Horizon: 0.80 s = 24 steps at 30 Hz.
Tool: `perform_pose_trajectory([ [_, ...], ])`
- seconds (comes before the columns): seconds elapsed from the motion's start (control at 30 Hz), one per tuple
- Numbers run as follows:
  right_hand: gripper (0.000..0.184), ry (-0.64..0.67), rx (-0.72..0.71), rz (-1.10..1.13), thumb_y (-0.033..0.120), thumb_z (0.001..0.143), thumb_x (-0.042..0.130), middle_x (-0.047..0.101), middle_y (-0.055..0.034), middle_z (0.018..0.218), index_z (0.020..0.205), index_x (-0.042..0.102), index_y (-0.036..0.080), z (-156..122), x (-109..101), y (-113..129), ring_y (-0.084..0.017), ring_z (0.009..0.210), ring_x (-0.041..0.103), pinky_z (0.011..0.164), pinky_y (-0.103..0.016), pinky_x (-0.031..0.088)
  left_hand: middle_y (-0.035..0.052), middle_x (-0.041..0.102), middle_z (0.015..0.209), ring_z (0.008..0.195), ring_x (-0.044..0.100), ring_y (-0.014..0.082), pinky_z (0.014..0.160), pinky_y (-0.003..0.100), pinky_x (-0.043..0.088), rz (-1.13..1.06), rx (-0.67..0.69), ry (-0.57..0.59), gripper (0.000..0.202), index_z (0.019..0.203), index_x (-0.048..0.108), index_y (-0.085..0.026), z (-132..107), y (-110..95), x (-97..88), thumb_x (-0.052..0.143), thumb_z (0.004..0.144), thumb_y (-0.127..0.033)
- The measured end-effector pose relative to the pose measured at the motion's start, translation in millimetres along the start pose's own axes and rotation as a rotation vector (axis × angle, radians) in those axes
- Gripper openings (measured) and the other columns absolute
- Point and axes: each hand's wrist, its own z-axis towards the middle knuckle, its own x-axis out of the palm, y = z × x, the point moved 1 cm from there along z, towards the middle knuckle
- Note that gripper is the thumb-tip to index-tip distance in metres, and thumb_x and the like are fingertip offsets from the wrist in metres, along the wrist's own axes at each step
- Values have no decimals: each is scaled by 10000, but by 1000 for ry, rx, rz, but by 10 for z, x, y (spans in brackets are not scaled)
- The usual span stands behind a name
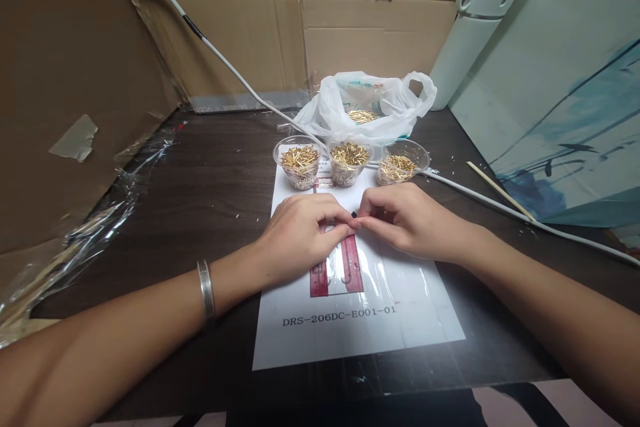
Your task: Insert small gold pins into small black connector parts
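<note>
My left hand (310, 227) and my right hand (407, 217) meet fingertip to fingertip over a printed sheet (420, 320). Both are closed in a pinch. A tiny black piece (355, 215) shows where the fingertips come together, at the tips of my left hand; most of it is hidden. Whether a pin sits in my right fingertips is too small to tell. Just beyond the hands stand three clear plastic cups, the left cup (300, 163), the middle cup (349, 163) and the right cup (400, 165), each holding small gold-coloured metal pins.
Behind the cups lies an opened white plastic bag (335, 113) with more gold pins inside. A white cable (235, 70) crosses the dark table (210, 193). Cardboard walls (240, 40) enclose the back and left. A wooden stick (500, 191) and scattered pins lie at right.
</note>
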Motion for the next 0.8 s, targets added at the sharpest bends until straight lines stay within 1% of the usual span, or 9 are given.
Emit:
perform_pose_trajectory([
  [0.17, 205, -49, -50, -35, 191, 872, 593, 541, 21, 557, 677, 590, 128, -9, 5, -17, -73, 495, 423, 511, -211, 312, 4, 665, 725, 637, 541, 104, 600, 236, 387, 4, 70, -88, 66, 767, 720, -150, -14, 1, -6, 666, 805, -145],
  [0.27, 230, -52, -87, -90, 200, 884, 577, 522, 20, 552, 664, 580, 135, -16, 5, -29, -78, 494, 398, 513, -224, 294, 3, 662, 723, 634, 537, 102, 595, 233, 385, 3, 100, -92, 81, 768, 716, -153, -16, -3, -14, 652, 819, -148],
  [0.4, 241, -58, -97, -102, 219, 904, 561, 537, 10, 564, 682, 600, 135, -15, 24, -54, -87, 506, 408, 526, -236, 296, 2, 673, 736, 642, 543, 104, 592, 233, 385, -7, 83, -83, 83, 777, 722, -160, -5, -11, -20, 652, 813, -134],
  [0.5, 205, -55, -62, -60, 227, 900, 571, 579, 2, 594, 740, 647, 123, -20, 35, -56, -88, 528, 455, 541, -231, 319, 5, 681, 740, 650, 554, 106, 596, 232, 392, -37, 56, -84, 87, 773, 728, -160, 1, -16, -21, 655, 814, -138],
  [0.6, 164, -44, 16, 13, 255, 870, 606, 582, 15, 595, 794, 672, 126, -39, 27, -40, -80, 522, 472, 551, -226, 342, 3, 684, 735, 643, 554, 105, 592, 233, 397, -60, 43, -88, 82, 758, 731, -164, 1, -20, -20, 670, 813, -164],
  [0.7, 129, -45, 100, 69, 246, 837, 628, 539, 39, 542, 817, 676, 128, -63, 22, -34, -72, 474, 437, 533, -230, 338, -1, 682, 723, 640, 556, 104, 590, 232, 402, -69, 36, -95, 68, 744, 730, -164, -3, -22, -20, 690, 799, -171],
  [0.8, 121, -71, 147, 130, 229, 838, 617, 517, 45, 522, 799, 679, 132, -78, 42, -48, -67, 456, 406, 516, -233, 327, -1, 683, 725, 644, 560, 107, 597, 236, 411, -78, 23, -94, 65, 747, 734, -166, -3, -20, -25, 691, 797, -172],
])
